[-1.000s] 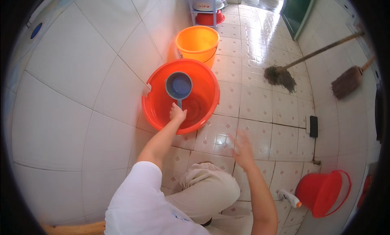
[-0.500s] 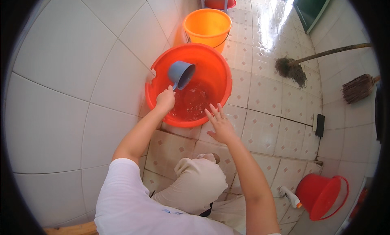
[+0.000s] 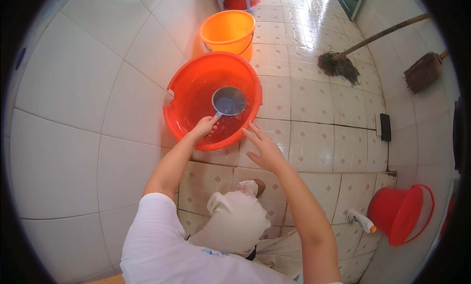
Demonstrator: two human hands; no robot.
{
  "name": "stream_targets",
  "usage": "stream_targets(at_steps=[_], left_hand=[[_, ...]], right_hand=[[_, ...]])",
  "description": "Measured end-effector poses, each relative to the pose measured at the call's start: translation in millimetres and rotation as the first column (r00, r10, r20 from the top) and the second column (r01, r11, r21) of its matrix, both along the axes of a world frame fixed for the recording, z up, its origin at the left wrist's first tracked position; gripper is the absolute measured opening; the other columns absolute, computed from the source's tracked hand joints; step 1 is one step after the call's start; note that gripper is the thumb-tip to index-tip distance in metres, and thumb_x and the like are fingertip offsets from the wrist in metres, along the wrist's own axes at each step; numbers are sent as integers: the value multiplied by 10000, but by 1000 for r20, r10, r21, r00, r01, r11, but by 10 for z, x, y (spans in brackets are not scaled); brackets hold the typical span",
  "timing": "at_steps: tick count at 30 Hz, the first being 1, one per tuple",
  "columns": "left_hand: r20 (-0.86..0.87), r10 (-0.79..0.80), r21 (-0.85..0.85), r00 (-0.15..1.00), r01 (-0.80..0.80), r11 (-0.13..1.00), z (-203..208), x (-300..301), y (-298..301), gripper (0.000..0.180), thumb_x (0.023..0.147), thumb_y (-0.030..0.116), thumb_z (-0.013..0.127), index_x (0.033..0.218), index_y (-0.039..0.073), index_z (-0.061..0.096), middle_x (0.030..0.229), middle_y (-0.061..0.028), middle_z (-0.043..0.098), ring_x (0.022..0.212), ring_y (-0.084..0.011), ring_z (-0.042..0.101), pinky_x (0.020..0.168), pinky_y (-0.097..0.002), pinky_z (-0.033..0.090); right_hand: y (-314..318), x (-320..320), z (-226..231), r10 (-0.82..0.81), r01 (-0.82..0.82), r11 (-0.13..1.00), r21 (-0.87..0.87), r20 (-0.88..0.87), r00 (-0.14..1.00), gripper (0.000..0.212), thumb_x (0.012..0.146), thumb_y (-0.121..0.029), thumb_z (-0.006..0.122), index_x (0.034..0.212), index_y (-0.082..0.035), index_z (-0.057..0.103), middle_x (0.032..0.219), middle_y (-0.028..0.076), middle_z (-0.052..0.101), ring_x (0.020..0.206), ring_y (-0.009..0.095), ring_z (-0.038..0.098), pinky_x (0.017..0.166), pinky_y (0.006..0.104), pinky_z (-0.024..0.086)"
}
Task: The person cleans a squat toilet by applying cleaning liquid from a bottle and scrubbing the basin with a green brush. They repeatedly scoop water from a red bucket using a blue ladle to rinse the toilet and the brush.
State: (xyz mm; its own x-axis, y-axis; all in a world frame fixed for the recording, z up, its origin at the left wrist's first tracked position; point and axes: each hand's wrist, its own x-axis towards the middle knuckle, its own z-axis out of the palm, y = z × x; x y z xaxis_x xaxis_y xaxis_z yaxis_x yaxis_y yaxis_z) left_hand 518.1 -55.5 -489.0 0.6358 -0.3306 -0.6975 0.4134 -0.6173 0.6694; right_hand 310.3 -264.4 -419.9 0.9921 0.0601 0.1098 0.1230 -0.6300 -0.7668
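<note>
My left hand (image 3: 204,127) grips the handle of a blue-grey water dipper (image 3: 229,101). The dipper's mouth faces up, low inside a large orange-red tub (image 3: 171,118) with water in its bottom; whether the dipper holds water is hard to tell. Beside the tub's near right rim is my right hand (image 3: 265,147), its fingers spread and the tips close to or touching the rim. It holds nothing.
Behind the tub stands an orange-yellow bucket (image 3: 227,31). A mop (image 3: 339,67) and a broom (image 3: 425,72) lean at the right wall. Nearer on that side are a red bucket (image 3: 392,213), a white bottle (image 3: 360,220) and a black brush-like block (image 3: 385,127). A tiled wall (image 3: 64,156) rises on the left.
My left hand has turned the dipper from tilted to mouth-up and lowered it toward the water. My right hand stays by the rim. The whole view has shifted slightly.
</note>
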Motion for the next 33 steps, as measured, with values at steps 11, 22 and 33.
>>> stream_targets(at_steps=[11, 22, 33], left_hand=[[184, -89, -221, 979, 130, 967, 1419, -538, -96, 220, 962, 319, 453, 871, 119, 473, 590, 56, 392, 428, -32, 320, 365, -190, 234], [237, -568, -191, 788, 611, 768, 2266, -2368, -1342, 231, 975, 303, 419, 818, 134, 423, 557, 63, 333, 408, -27, 280, 345, -183, 203], [62, -998, -215, 30, 977, 16, 1707, -4962, -3258, 235, 973, 301, 432, 822, 122, 448, 554, 58, 355, 403, -29, 280, 355, -180, 213]], right_hand=[[-591, -1156, 350, -283, 275, 954, 115, 54, 958, 651, 801, -136, 621, 1386, -188, 341, 1393, 105, 352, 1255, 318, 394, 1018, 506, 326], [-874, -3849, 414, -793, 652, 456, 606, -55, 606, 394, 754, 3, 583, 1083, -66, 379, 1017, 97, 391, 922, 192, 597, 779, 309, 479], [-80, -5960, -185, -953, 566, -294, 771, -190, -237, 301, 755, 112, 455, 999, -51, 392, 933, 73, 447, 863, 178, 634, 713, 280, 484]])
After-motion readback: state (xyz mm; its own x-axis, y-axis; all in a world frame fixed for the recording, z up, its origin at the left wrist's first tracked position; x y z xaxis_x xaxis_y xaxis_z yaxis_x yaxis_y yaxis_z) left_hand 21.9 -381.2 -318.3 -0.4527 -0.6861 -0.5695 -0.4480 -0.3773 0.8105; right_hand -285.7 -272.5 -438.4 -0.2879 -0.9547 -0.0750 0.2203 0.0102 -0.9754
